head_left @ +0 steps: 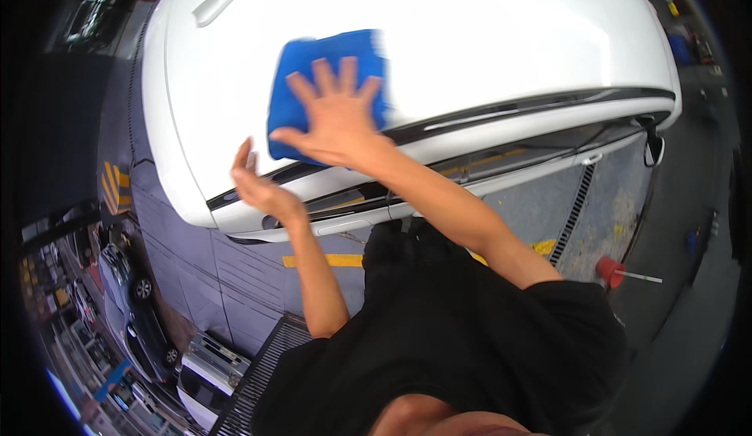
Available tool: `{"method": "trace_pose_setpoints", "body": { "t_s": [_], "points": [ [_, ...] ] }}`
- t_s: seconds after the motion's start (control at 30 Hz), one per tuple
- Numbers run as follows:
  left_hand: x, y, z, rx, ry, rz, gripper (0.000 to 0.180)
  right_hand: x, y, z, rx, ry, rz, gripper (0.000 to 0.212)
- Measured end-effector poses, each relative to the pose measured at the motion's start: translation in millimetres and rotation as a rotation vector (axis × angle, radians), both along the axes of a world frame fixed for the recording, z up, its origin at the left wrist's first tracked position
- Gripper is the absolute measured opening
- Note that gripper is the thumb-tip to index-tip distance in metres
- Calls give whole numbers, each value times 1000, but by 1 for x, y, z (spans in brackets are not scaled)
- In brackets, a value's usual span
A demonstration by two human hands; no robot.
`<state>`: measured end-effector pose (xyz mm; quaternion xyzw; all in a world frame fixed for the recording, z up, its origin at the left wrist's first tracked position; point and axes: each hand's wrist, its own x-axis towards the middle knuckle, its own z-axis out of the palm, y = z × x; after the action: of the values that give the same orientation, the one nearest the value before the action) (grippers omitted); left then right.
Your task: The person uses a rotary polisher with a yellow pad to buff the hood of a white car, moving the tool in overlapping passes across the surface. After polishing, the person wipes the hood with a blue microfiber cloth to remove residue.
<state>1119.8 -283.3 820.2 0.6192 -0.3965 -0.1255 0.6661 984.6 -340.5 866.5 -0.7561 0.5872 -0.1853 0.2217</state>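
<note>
In the head view, the right hand [335,115] is pressing flat, fingers spread wide, on a blue microfibre cloth [313,83] that is lying on the white car [470,36]. The hand is not gripping the cloth, only resting its open palm on it. The cloth's right edge is blurring, and the palm is covering its lower right part.

The left hand [258,185] is hovering just below the cloth, near the car's dark window trim [517,111]; it is half open with fingers loosely curled, holding nothing. Whether it is touching the car is hard to tell.

The car's far edges are bending and being cut off toward the rim of the view. Below the car, a drain grate [576,213] is running across the grey floor, and a red cone-shaped object [611,271] is lying beside it, its make hard to tell. The person's black shirt [439,342] is hiding the floor directly beneath the car.
</note>
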Motion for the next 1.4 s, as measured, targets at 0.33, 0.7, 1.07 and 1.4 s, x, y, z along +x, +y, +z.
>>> {"method": "trace_pose_setpoints", "body": {
  "t_s": [0.33, 0.7, 1.07, 1.4],
  "points": [
    [46, -38, -76, 198, -583, 61, 31, -173, -58, -99, -533, 113, 43, 44],
    [41, -29, -93, 228, -301, -87, 32, -86, -34, -94, -271, 426, -122, 61],
    [53, -26, -85, 316, -353, -68, 37, -221, 36, -59, -163, 150, 102, 57],
    [45, -27, -85, 303, -345, -94, 34, -248, 13, 41, 129, 125, -213, 46]
  ]
}}
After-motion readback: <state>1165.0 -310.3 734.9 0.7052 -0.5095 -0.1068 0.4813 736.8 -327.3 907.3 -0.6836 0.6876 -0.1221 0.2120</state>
